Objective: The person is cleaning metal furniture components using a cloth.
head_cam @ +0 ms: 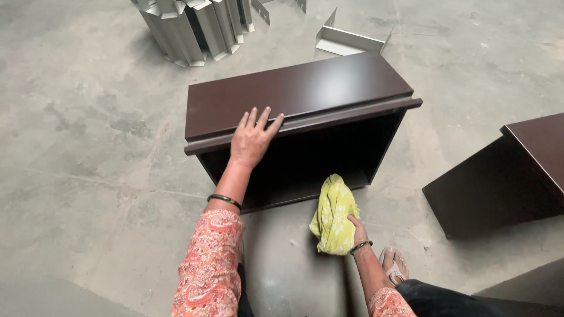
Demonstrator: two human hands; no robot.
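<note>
two bare hands work over a dark brown box that lies on its side on the grey concrete floor, its open face turned toward the person. the left hand lies flat on the box's top front edge, at about 11 o'clock from the person's lap, fingers spread and pointing toward 12 o'clock; its grip is fully open, palm pressing down, holding nothing. a dark bangle rings that wrist, above a patterned orange sleeve.

the right hand is low at about 1 o'clock, just in front of the box's open mouth, its grip closed around a yellow-green cloth. the cloth hangs bunched from the fingers, its upper end reaching up to the box's lower front edge; whether it touches that edge cannot be told. a second bangle sits on this wrist. a sandalled foot shows just right of that forearm, at 3 o'clock from it.

a second dark brown panel piece lies well apart at 3 o'clock from the box. at 12 o'clock, beyond the box, a grey metal bracket rests on the floor, and at 11 o'clock stands a cluster of folded grey metal sections, leaning against one another. a dark flat edge cuts into the corner at 5 o'clock.
</note>
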